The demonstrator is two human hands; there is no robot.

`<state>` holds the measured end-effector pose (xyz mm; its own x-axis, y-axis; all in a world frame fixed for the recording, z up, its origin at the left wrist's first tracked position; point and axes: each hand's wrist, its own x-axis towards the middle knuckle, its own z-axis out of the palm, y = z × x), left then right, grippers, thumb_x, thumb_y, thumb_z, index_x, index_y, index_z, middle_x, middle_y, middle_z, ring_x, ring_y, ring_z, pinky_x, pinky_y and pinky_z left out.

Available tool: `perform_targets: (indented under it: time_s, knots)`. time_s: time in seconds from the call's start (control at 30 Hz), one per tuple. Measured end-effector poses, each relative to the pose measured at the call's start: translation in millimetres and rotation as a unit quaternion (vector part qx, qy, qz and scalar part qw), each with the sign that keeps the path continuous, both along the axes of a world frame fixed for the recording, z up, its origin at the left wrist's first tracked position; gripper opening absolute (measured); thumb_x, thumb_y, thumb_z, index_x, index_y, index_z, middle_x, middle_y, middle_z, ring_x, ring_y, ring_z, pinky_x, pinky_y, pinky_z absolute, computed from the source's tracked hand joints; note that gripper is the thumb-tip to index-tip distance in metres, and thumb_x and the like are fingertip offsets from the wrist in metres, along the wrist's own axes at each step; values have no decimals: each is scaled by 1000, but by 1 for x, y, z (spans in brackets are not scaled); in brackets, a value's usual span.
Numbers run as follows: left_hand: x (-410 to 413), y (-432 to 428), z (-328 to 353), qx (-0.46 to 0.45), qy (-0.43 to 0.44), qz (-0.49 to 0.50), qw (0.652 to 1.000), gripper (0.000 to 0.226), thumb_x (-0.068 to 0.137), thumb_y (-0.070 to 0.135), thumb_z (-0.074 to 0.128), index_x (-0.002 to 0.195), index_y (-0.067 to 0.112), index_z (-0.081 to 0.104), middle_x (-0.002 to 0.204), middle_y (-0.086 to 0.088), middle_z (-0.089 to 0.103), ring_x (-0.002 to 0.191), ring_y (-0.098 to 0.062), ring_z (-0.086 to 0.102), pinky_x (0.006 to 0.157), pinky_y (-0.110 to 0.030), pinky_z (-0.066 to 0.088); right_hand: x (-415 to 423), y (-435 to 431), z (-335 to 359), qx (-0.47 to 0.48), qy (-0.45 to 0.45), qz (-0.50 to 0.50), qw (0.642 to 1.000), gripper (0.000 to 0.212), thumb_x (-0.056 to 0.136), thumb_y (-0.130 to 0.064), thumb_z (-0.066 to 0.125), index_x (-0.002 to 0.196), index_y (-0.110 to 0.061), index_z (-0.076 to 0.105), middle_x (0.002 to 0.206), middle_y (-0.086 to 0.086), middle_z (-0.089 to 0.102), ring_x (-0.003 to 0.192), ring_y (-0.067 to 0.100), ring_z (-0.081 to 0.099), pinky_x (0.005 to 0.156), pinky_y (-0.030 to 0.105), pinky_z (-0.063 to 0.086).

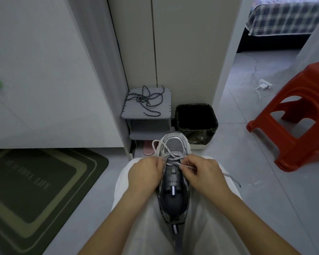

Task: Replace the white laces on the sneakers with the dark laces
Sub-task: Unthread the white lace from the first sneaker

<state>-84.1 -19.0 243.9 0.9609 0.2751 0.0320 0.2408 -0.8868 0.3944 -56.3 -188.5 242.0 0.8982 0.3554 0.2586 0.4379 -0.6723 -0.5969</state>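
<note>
Sneaker (173,192) lies lengthwise on my lap, toe pointing away, with the white lace (170,157) crossed through its forward eyelets.

My left grip (145,172) is curled against the sneaker at its left eyelet edge and steadies it. I cannot tell whether it also pinches lace. My right grip (203,173) pinches the white lace at the right eyelets, and the free end trails off my right thigh.

Judgement: the step in hand is unlacing. Loosen each crossing first, then draw the strand straight out along its eyelet while the left grip braces the upper, so the tip does not snag.

Clearances: the red stool (293,111) stands well apart to the right, with open floor between. The bin (179,126) sits just beyond the toe. Beside it, the grey shelf (163,107) carries the dark laces (145,100), loosely tangled.
</note>
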Motion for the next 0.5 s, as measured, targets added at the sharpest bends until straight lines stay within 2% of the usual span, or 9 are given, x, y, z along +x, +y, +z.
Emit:
perform_targets:
  time_s: [0.1, 0.17, 0.23, 0.33, 0.43, 0.5]
  knots:
    - [13, 39, 16, 19, -30, 52, 998, 41, 96, 34, 40, 61, 15, 44, 64, -5, 52, 71, -32, 57, 57, -31, 34, 1, -2, 0, 5, -1, -9, 1000, 10, 79, -33, 67, 80, -23, 65, 66, -13, 64, 62, 13, 61, 69, 32, 50]
    - [20, 64, 25, 7, -44, 75, 996, 42, 95, 37, 41, 66, 11, 56, 67, -7, 58, 71, -32, 58, 58, -32, 39, 3, -1, 0, 5, 0, -8, 1000, 7, 79, -29, 69, 79, -23, 65, 66, -13, 65, 62, 12, 62, 69, 33, 51]
    - [20, 60, 24, -17, -10, 32, 999, 46, 94, 47, 42, 75, 12, 65, 73, -6, 65, 74, -28, 61, 64, -34, 47, 4, 2, 2, 2, -2, -7, 1000, 8, 79, -29, 69, 76, -25, 63, 66, -13, 64, 63, 10, 61, 67, 33, 51]
    - [8, 21, 4, -61, 21, -22, 998, 41, 88, 56, 49, 76, 19, 62, 71, 3, 64, 72, -19, 61, 63, -31, 48, 2, 9, 5, 0, 7, 1, 1000, 7, 80, -32, 67, 77, -27, 62, 69, -12, 65, 65, 10, 61, 69, 34, 51]
    - [6, 4, -10, -122, -52, 30, 991, 28, 86, 47, 58, 72, 23, 56, 70, 6, 62, 72, -17, 60, 61, -30, 45, -1, 9, 4, 3, 7, 1, 1000, 11, 78, -38, 60, 77, -27, 62, 69, -12, 66, 64, 13, 62, 69, 36, 52]
    - [8, 7, -8, -145, -85, 39, 985, 22, 86, 40, 59, 73, 24, 58, 71, 7, 62, 71, -17, 60, 61, -30, 45, -1, 5, 1, 6, 6, -6, 1000, 11, 78, -36, 64, 79, -25, 64, 70, -12, 67, 65, 13, 63, 71, 38, 52]
